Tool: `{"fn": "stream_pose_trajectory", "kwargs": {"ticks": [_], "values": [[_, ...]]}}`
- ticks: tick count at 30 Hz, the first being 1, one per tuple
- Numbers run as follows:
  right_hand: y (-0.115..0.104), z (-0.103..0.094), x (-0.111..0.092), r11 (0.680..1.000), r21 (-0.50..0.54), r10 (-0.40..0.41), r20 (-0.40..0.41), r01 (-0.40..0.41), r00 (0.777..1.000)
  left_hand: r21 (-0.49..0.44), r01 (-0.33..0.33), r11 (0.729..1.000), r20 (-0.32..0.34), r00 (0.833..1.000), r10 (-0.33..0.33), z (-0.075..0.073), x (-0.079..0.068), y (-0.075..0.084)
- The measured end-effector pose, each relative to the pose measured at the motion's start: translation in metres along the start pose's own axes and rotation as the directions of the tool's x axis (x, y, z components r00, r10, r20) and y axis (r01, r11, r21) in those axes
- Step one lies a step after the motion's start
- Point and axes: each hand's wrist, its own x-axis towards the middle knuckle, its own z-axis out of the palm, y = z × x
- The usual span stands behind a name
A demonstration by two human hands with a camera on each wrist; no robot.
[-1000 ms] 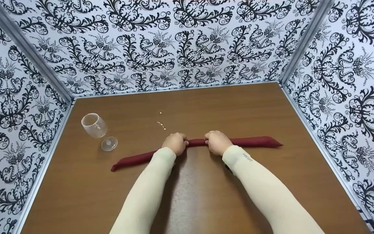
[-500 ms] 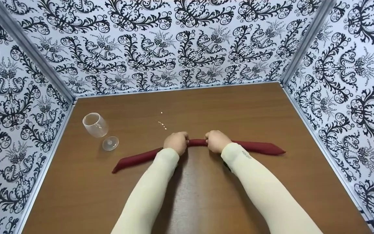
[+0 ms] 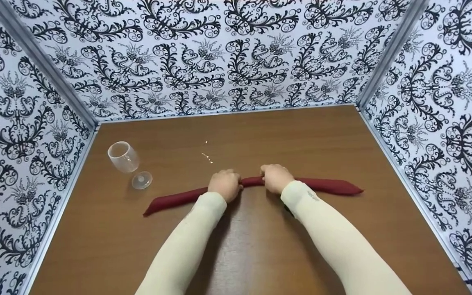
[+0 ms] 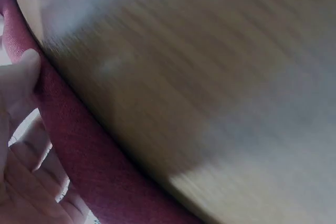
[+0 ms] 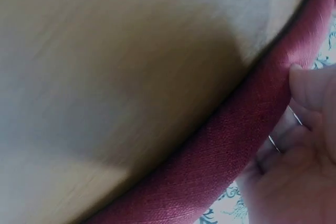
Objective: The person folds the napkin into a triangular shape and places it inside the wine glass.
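A dark red cloth napkin, rolled into a long tube, lies across the table with a slight bend. Near its middle my left hand pinches it, and a short stretch away my right hand does the same. The left wrist view has the thumb on the near side of the roll and the fingers behind it. Likewise in the right wrist view, the thumb presses the roll with the fingers on its far side. Both pointed ends of the napkin extend beyond the hands.
A clear stemmed wine glass stands at the left of the brown wooden table, its round foot not far from the napkin's left end. Several small bright specks show on the tabletop. Patterned walls enclose the back and sides.
The napkin's right end has swung a little toward me. My left hand has shifted slightly nearer to me while the right keeps its place; both still grip the roll.
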Motion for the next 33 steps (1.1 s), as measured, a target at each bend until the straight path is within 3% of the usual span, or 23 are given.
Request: {"fn": "stream_pose_trajectory", "kwargs": {"ticks": [4,6,12,20,28,33], "values": [[-0.001,-0.001,-0.01,0.997,-0.067,-0.059,-0.144,0.049,0.988,0.003,0.014,1.0,-0.006,1.0,-0.014,-0.004,-0.001,0.005],[-0.002,0.001,-0.013,0.99,-0.12,-0.096,-0.173,0.076,0.98,-0.004,0.016,1.0,-0.001,1.0,-0.016,-0.006,-0.001,0.006],[-0.005,0.006,-0.019,0.978,-0.187,-0.118,-0.135,0.092,0.984,-0.018,0.039,0.999,0.001,0.999,-0.039,-0.002,0.0,0.005],[-0.006,0.005,-0.016,0.968,-0.235,-0.127,-0.146,0.091,0.981,-0.075,0.063,0.995,0.022,0.998,-0.061,0.0,0.006,-0.001],[-0.003,0.0,-0.008,0.985,-0.163,-0.081,-0.107,0.063,0.991,-0.082,0.101,0.992,0.065,0.993,-0.096,0.0,0.012,-0.007],[0.0,0.001,-0.003,0.994,-0.106,-0.052,-0.097,0.041,0.994,-0.2,0.184,0.962,0.084,0.982,-0.171,0.002,0.015,-0.008]]}}
